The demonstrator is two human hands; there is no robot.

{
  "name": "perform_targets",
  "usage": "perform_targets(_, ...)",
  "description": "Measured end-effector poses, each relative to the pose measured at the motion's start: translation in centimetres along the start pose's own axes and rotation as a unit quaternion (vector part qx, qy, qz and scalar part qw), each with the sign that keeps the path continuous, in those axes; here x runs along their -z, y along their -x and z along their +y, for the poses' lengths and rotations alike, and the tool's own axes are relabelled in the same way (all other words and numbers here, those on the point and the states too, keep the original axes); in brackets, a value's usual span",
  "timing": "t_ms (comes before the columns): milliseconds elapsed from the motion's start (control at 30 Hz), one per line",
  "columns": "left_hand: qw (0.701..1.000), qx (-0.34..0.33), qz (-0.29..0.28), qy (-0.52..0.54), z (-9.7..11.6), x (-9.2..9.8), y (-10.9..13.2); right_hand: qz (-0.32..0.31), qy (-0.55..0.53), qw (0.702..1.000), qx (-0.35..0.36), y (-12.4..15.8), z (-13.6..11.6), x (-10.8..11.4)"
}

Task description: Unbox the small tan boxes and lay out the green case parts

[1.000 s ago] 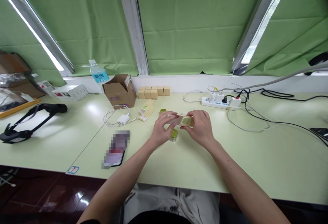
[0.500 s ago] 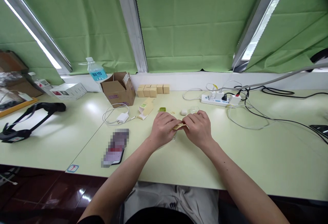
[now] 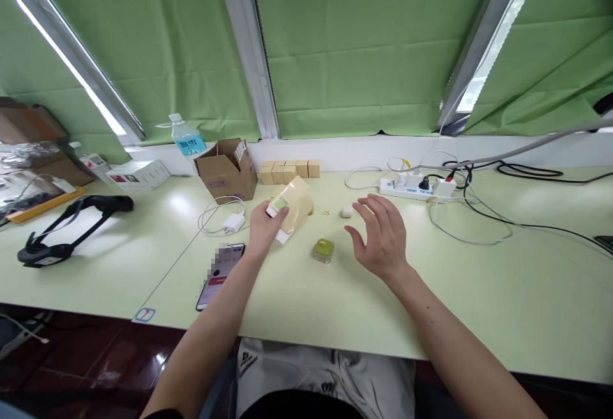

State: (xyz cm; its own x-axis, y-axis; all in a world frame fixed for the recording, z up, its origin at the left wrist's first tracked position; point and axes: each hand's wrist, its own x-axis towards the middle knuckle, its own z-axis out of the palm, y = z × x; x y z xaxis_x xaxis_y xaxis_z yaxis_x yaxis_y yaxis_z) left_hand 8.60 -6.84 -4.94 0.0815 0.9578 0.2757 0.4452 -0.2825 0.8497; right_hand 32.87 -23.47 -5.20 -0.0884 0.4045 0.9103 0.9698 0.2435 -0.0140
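Observation:
My left hand (image 3: 264,226) is closed on a cream paper sheet (image 3: 297,205) with a white and light-green square patch, lifted off the table and tilted. Its exact kind is unclear. My right hand (image 3: 383,237) hovers over the table with its fingers spread and holds nothing. Between my hands stands a small clear box (image 3: 324,250) with an olive-green top. Behind it lie a tiny yellow piece (image 3: 325,213) and a small white rounded case (image 3: 347,212), close to my right fingertips. Something green is partly hidden behind the sheet.
Small tan boxes (image 3: 290,171) line the wall beside an open cardboard box (image 3: 226,173). A phone (image 3: 221,276) lies left of my left forearm, near a white charger (image 3: 234,221). A power strip (image 3: 416,188) with trailing cables sits at the back right. A black headset frame (image 3: 71,230) lies far left.
My hands have moved apart. The left has taken up the cream sheet from the table, and the right has opened. The green-topped box now shows where my hands were.

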Motion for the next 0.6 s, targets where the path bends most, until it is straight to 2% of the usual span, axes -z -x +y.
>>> perform_targets(67,0.998,0.049,-0.027,-0.003,-1.6,1.0,-0.9,-0.009,0.0,1.0,-0.005,0.1,-0.1,-0.1)
perform_targets(133,0.996,0.071,-0.049,-0.018,-2.7,1.7,-1.1,-0.019,0.008,1.0,-0.002,0.1,-0.3,-0.2)
perform_targets(200,0.994,0.076,-0.06,-0.045,-3.2,2.4,-0.8,-0.027,0.011,1.0,0.008,0.2,-0.5,-0.3)
perform_targets(267,0.988,0.063,-0.07,-0.121,-3.1,3.2,-0.3,-0.035,0.005,0.999,0.017,0.3,-0.7,-0.4)
perform_targets(367,0.951,0.044,-0.093,-0.29,-2.2,4.5,0.5,-0.045,0.001,0.999,0.024,0.4,-0.8,-0.5)
perform_targets(467,0.91,0.048,-0.111,-0.397,-1.3,5.3,1.3,-0.043,0.007,0.998,0.034,0.5,-0.9,-0.5)
perform_targets(600,0.86,-0.037,-0.061,-0.506,-1.2,5.1,2.2,-0.05,0.008,0.998,0.037,0.6,-0.9,-0.5)
